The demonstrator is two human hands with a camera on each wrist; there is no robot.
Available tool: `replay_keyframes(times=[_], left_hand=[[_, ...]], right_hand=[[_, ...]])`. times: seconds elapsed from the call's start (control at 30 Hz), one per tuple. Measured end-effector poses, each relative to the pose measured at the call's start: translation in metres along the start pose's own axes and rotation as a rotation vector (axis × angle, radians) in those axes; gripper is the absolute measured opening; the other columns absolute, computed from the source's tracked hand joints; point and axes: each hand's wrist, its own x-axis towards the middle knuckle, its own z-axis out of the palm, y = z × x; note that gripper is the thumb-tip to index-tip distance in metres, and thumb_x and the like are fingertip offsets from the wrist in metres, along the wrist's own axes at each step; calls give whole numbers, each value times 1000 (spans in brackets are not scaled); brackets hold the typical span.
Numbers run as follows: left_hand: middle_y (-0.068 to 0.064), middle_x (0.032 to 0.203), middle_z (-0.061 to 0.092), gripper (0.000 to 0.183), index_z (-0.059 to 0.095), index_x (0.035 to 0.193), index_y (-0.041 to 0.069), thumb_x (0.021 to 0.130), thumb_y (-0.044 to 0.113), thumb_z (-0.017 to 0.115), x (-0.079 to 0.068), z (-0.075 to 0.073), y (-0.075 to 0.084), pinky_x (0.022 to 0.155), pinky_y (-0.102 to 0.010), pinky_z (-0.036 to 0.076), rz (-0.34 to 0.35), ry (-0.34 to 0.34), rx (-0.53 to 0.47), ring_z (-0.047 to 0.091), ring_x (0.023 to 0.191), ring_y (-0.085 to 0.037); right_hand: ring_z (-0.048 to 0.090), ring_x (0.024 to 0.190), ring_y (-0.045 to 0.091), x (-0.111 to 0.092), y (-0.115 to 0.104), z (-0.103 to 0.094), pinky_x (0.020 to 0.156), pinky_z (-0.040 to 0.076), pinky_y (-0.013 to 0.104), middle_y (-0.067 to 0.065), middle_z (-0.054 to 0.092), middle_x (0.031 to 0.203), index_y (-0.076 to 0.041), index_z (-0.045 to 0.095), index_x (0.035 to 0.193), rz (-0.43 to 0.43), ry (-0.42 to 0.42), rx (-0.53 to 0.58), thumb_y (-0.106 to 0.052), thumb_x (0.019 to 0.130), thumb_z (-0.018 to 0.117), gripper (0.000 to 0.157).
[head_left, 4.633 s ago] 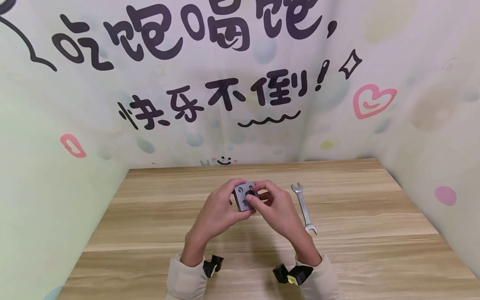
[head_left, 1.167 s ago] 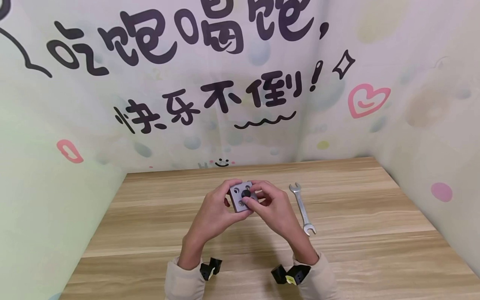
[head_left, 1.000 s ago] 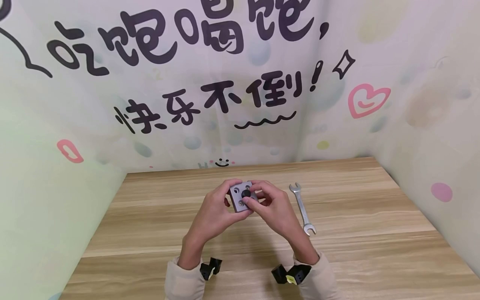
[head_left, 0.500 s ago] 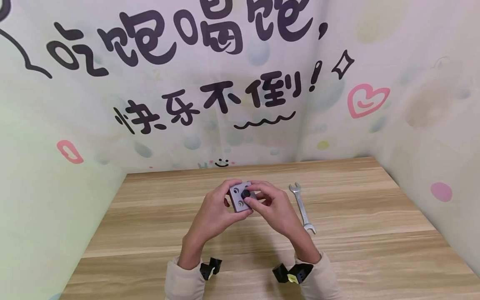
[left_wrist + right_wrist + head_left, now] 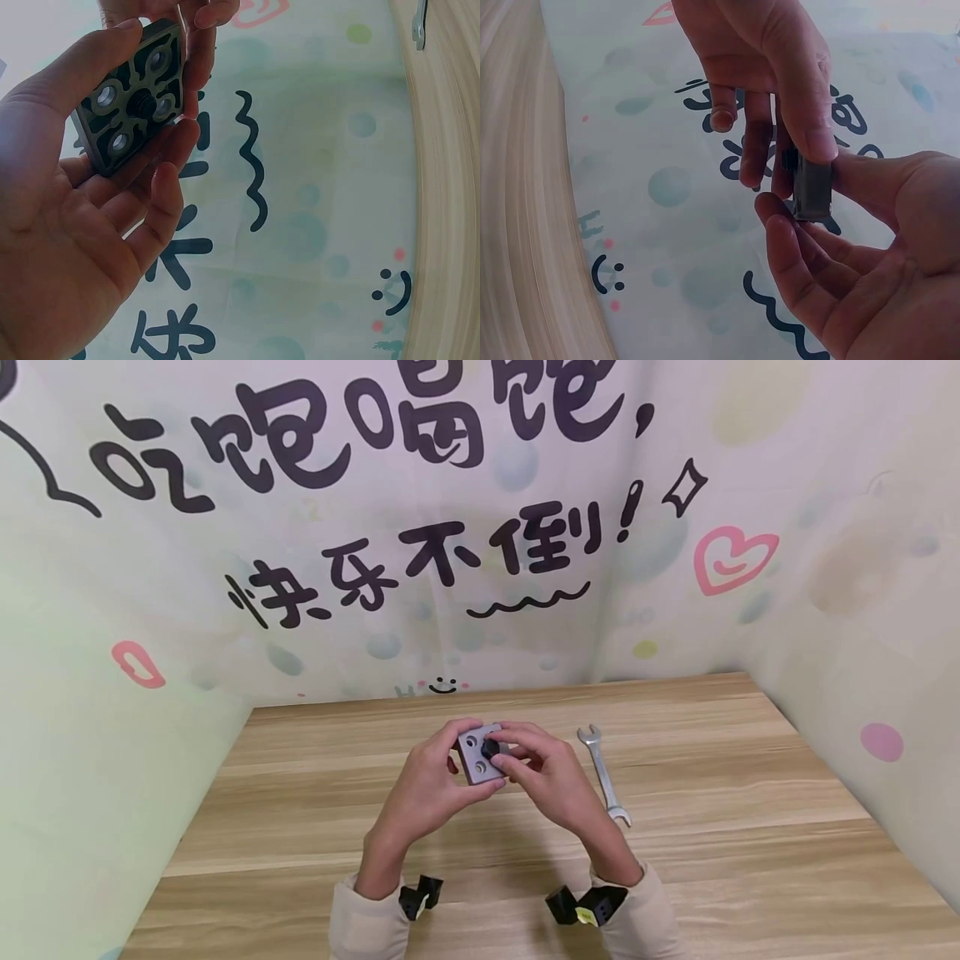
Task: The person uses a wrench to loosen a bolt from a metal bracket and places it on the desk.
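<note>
A square grey plate [image 5: 471,770] with round corner holes is held up above the table, its face tilted towards the head camera. My left hand [image 5: 423,772] grips it by its edges, thumb on the near side. At the plate's centre sits a black bolt head [image 5: 491,748], which the thumb and index finger of my right hand [image 5: 555,777] pinch. The left wrist view shows the plate's ribbed underside, where the bolt's dark threaded end [image 5: 141,103] protrudes. Edge-on in the right wrist view, the plate [image 5: 815,191] hides the bolt head.
A silver double open-ended wrench [image 5: 604,772] lies on the wooden table [image 5: 300,810], right of my right hand. Behind the table rises a pale printed wall [image 5: 337,652] with black lettering. Each wrist carries a small black camera.
My right thumb and index finger have shifted round the bolt head, uncovering the plate's near hole more fully. The left hand and the plate stay almost in place. The wrench has not moved.
</note>
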Motion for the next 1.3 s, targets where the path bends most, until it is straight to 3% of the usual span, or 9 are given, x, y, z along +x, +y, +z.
replay_keyframes(times=[0.23, 0.4, 0.57, 0.9, 1.3], left_hand=[[-2, 108, 67, 67, 56, 131, 9, 73, 20, 89, 0, 0, -1, 65, -23, 49, 11, 10, 16, 55, 80, -11], [-2, 108, 67, 67, 57, 130, 9, 73, 21, 89, 0, 1, -1, 65, -23, 49, 19, 13, 17, 55, 81, -11], [-1, 110, 66, 67, 56, 131, 10, 73, 20, 89, 0, 1, 1, 66, -23, 49, 21, 3, 6, 55, 83, -11], [-2, 111, 66, 67, 56, 131, 10, 74, 19, 89, 0, 0, 1, 66, -23, 49, 26, -4, 0, 55, 83, -11], [-2, 110, 66, 67, 56, 131, 9, 74, 19, 89, -1, -2, 1, 66, -23, 49, 24, -3, 5, 56, 83, -11]], right_hand=[[70, 89, 23, 0, -1, 0, 69, 57, 26, 15, 66, 117, -11, 62, 129, 77, -38, 35, -13, 92, 71, 38], [69, 89, 21, 0, -1, 1, 70, 56, 26, 16, 63, 125, -9, 61, 114, 117, -14, 58, -14, 91, 72, 26], [69, 93, 22, 0, -1, 1, 72, 55, 26, 16, 60, 134, -8, 58, 102, 98, 26, 59, -11, 90, 72, 19], [68, 86, 20, -1, -1, 1, 70, 55, 24, 17, 60, 133, -7, 62, 106, 53, 18, 53, -10, 91, 72, 19], [70, 96, 26, -1, 1, 2, 73, 56, 25, 16, 60, 132, -8, 64, 110, 24, 12, 43, -8, 91, 71, 20]])
